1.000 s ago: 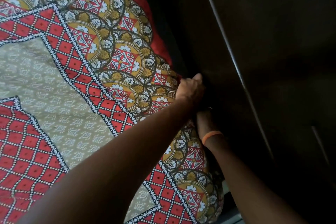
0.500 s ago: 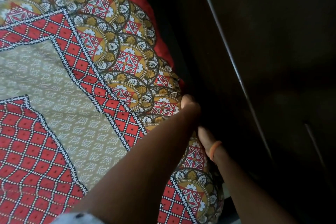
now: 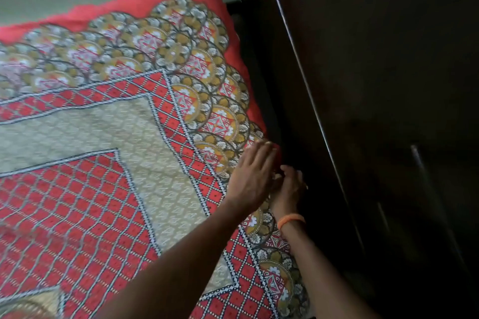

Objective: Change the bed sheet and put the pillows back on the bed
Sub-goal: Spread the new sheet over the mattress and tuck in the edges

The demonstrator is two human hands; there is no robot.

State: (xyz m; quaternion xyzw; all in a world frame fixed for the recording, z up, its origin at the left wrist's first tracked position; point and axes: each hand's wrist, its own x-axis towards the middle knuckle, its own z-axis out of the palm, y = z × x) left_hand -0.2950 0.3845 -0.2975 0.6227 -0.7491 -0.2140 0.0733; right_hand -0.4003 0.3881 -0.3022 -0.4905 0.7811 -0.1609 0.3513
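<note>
One sheet: patterned bed sheet [image 3: 108,137] spread flat
Left hand [image 3: 252,176]: fingers straight, resting on sheet edge, 3 o'clock
Right hand [image 3: 289,189]: curled at the edge; grip unclear

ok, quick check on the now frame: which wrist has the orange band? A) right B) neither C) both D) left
A: the orange band sits on the wrist of the right hand, down at the bed sheet edge beside the dark wardrobe; the left hand lies flat on the sheet with a bare wrist.
</note>
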